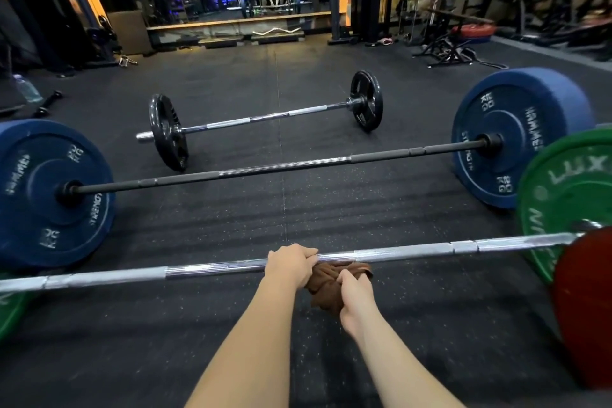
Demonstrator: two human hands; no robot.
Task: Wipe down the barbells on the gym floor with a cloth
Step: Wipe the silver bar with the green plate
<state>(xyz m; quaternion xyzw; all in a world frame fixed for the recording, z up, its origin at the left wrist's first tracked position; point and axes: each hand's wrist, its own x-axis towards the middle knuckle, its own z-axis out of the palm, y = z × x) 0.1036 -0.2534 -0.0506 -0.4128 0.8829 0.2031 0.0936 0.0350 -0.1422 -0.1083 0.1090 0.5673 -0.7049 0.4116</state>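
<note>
Three barbells lie across the black rubber floor. The nearest, a chrome barbell [414,250] with green and red plates, runs in front of me. My left hand [289,263] grips its shaft near the middle, fingers curled over the top. A brown cloth [323,288] hangs bunched under the bar just right of that hand. My right hand [354,300] grips the cloth from below. Behind lies a black barbell [281,169] with blue plates. Farthest sits a short chrome barbell [265,117] with small black plates.
A green plate [563,195] and a red plate [586,301] crowd the right edge. Blue plates [49,195] stand at left. A water bottle [28,89] and a small dumbbell [48,103] lie far left. Racks and benches [447,46] line the back right before a mirror.
</note>
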